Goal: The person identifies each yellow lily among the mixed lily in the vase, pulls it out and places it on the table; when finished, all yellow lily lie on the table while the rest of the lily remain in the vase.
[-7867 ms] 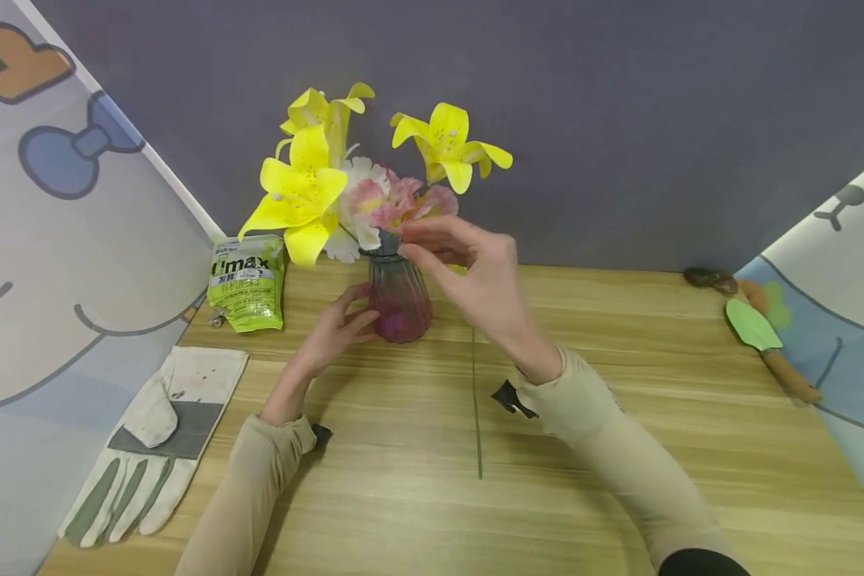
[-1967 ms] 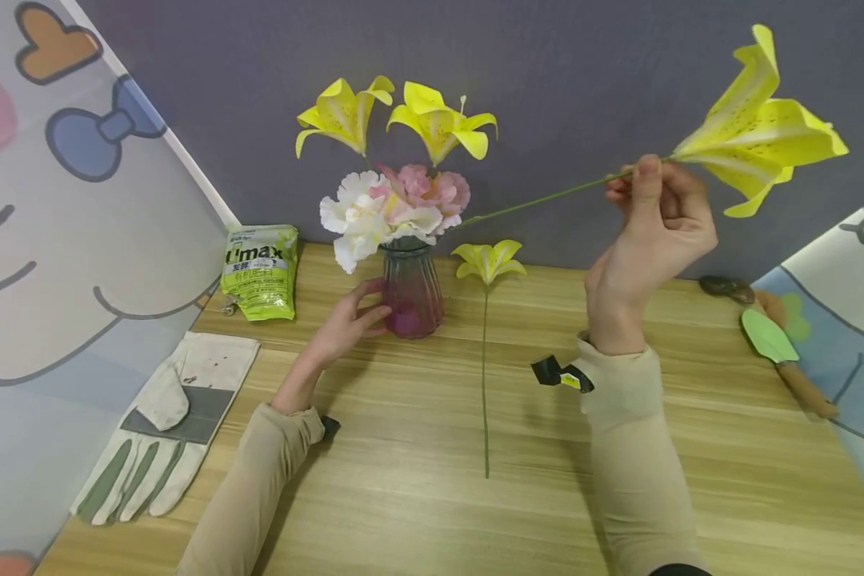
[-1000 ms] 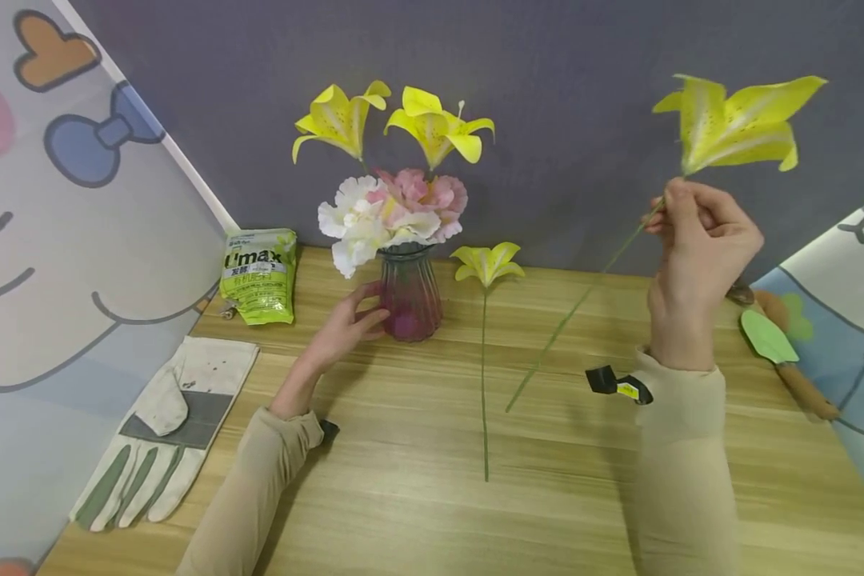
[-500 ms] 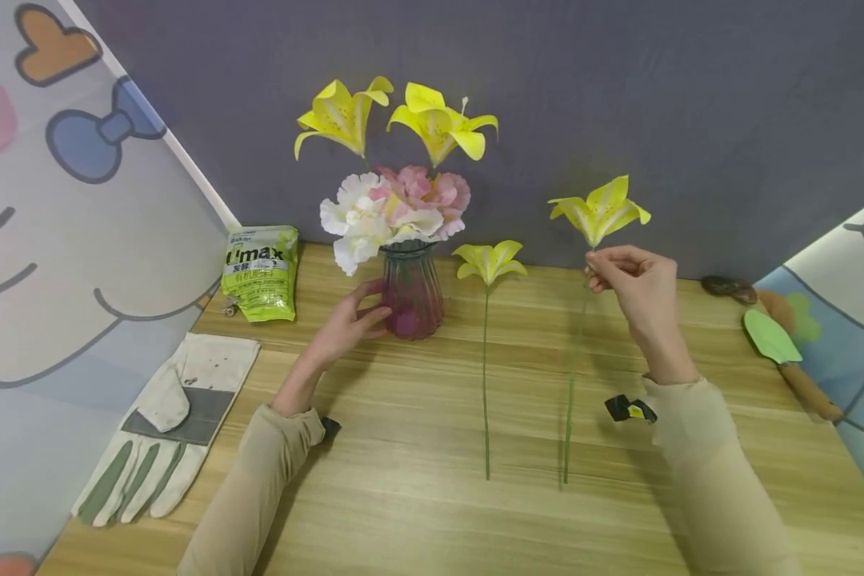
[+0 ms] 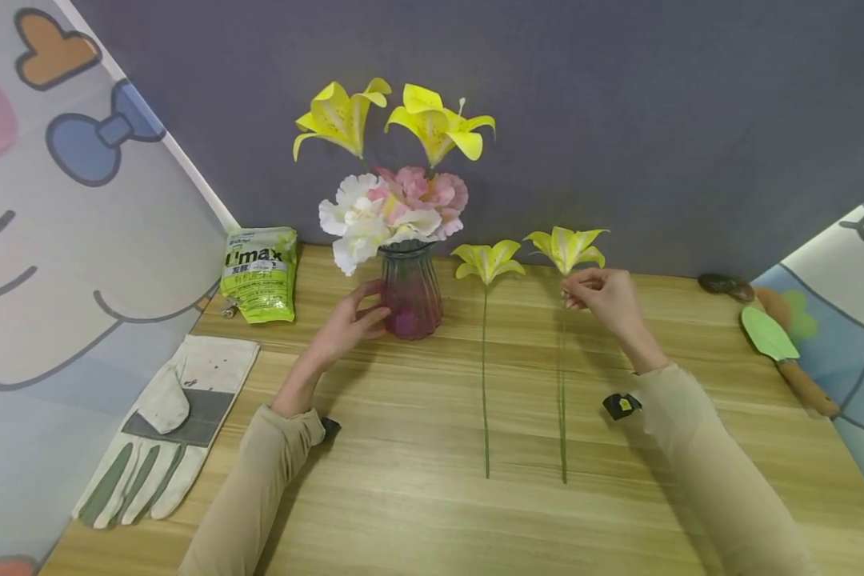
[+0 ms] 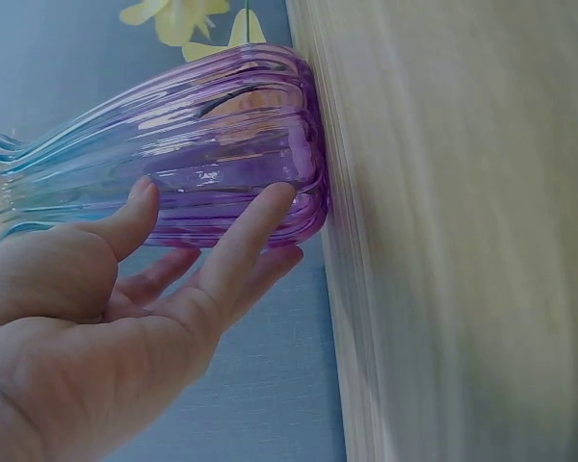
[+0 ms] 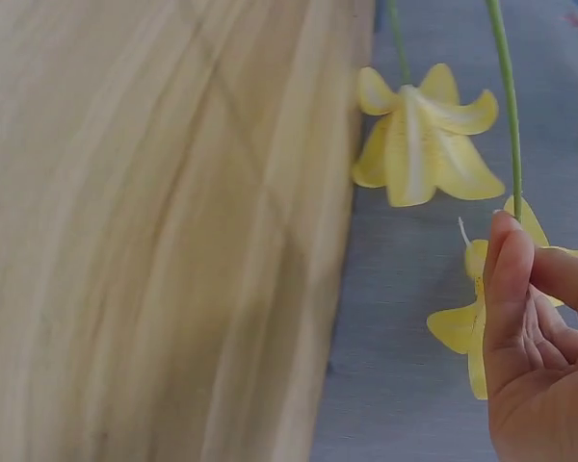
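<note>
In the left wrist view, my left hand [image 6: 173, 308] rests spread fingers and thumb against the side of a ribbed glass vase [image 6: 212, 154], blue-green at the top and purple-pink at the base. The vase [image 5: 412, 292] stands upright with two yellow lilies [image 5: 432, 124] above white flowers [image 5: 360, 220] and pink flowers [image 5: 421, 192]. To its right, my right hand [image 5: 608, 300] pinches a yellow lily [image 5: 565, 246] by the stem just below the bloom. That stem points toward me, low over the table. Beside it lies another yellow lily [image 5: 487, 262], its stem [image 5: 486, 384] roughly parallel.
At the left are a green fertilizer bag [image 5: 259, 276] and a white-and-grey work glove [image 5: 166, 424]. A green-bladed trowel [image 5: 770, 332] with a brown handle and dark stones [image 5: 727, 286] lie on the right of the wooden table [image 5: 403, 496]. A grey wall [image 5: 619, 120] stands behind.
My right hand drew a yellow lily out of the vase to the right, then lowered it beside the lily on the table. The left hand stays at the vase.
</note>
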Demonstrator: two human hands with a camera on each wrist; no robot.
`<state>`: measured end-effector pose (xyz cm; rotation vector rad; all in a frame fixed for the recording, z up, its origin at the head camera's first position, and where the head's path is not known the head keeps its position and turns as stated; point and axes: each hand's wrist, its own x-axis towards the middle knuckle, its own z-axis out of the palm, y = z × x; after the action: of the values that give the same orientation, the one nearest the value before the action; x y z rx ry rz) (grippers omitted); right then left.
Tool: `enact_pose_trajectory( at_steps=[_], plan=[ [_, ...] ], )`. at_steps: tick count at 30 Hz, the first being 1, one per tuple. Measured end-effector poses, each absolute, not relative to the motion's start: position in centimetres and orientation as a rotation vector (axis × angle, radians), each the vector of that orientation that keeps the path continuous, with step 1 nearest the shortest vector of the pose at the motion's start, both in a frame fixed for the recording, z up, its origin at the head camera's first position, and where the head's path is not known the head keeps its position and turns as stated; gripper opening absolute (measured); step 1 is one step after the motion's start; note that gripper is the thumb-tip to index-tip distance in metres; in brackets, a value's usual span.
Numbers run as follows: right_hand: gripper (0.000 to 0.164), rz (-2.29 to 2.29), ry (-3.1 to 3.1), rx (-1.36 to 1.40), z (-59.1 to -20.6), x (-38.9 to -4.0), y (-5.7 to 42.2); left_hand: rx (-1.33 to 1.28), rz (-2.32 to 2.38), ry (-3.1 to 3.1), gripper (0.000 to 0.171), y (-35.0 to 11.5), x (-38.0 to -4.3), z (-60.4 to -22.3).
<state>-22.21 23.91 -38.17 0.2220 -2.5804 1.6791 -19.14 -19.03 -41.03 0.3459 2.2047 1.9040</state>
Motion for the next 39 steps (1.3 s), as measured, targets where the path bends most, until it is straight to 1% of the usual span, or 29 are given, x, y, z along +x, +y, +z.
enact_pose_trajectory(
  at_steps=[5,9,17,23,27,32,39],
  plan=[
    [0.027,1.658,-2.647,0.208,-39.2,-23.2,24.0,0.355,1.901,2.205,0.055,-19.0,-19.2,-41.0],
    [0.023,1.597,-2.685,0.242,-40.1,-23.7,24.0,0.352,1.902,2.203,0.054,-19.0,-19.1,-41.0],
    [0.018,1.488,-2.793,0.224,-41.2,-23.9,24.0,0.361,1.902,2.204,0.055,-19.2,-19.1,-41.1],
    [0.018,1.458,-2.834,0.221,-41.6,-24.0,24.2,0.370,1.898,2.210,0.055,-19.2,-19.0,-41.1],
    [0.021,1.458,-2.857,0.226,-41.5,-23.8,24.3,0.372,1.900,2.208,0.055,-19.3,-19.0,-41.2],
    [0.024,1.291,-2.898,0.249,-41.0,-23.6,24.7,0.367,1.897,2.205,0.055,-19.3,-18.9,-41.2],
    [0.024,1.303,-2.754,0.309,-38.1,-23.0,24.5,0.366,1.894,2.202,0.055,-19.1,-18.9,-41.0]
  ],
)
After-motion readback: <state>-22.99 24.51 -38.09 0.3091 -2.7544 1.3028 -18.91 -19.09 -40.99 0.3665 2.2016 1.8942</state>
